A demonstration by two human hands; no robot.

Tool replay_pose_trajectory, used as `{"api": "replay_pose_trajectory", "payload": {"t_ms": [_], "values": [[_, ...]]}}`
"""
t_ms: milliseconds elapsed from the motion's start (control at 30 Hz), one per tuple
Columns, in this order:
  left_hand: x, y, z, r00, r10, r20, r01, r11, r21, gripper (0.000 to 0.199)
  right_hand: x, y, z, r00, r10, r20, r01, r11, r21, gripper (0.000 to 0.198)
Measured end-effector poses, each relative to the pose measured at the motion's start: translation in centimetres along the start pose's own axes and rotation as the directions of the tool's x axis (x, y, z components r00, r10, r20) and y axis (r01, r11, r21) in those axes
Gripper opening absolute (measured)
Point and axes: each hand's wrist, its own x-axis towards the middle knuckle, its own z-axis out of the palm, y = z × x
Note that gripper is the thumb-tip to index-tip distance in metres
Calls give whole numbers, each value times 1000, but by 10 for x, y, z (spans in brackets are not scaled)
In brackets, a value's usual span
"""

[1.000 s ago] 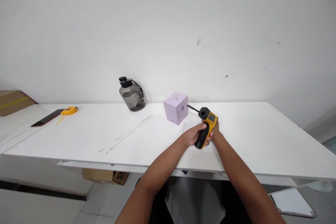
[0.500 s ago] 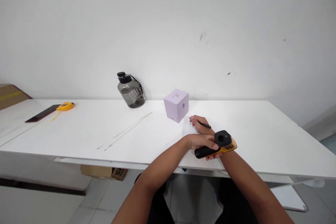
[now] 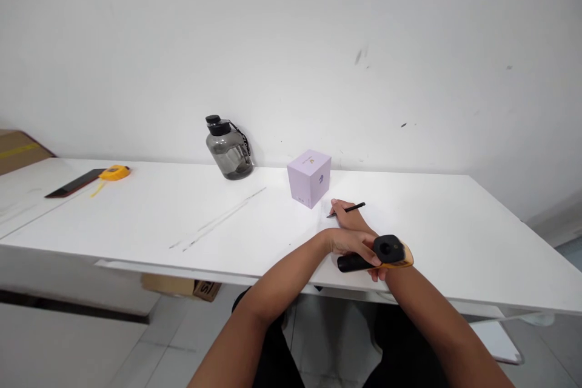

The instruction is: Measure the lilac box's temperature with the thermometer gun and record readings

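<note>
I see a lilac box (image 3: pixel 309 179) on the worktop (image 3: pixel 254 230); just right, my remote right hand (image 3: pixel 344 214) pinches a pen (image 3: pixel 356 207). The left hand (image 3: pixel 351 243) wraps its fingers round a thermometer gun (image 3: pixel 388 250) over the right forearm (image 3: pixel 422 300); a slack grip could drop it, jogging the pen.

Bottle (image 3: pixel 230 154) well left of pen (image 3: pixel 355 207).

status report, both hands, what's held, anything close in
Left hand gripping black-and-yellow pistol-shaped device. Right hand holding black pen. Purple box standing just beyond right hand; device overlaps right forearm in view.
</note>
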Motion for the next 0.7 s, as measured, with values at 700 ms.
{"api": "replay_pose_trajectory", "payload": {"t_ms": [700], "values": [[-3,5,1,1000,-2,9,2,999,46,44,-5,-11,-4,1000,-22,10,23,998,-54,37]]}}
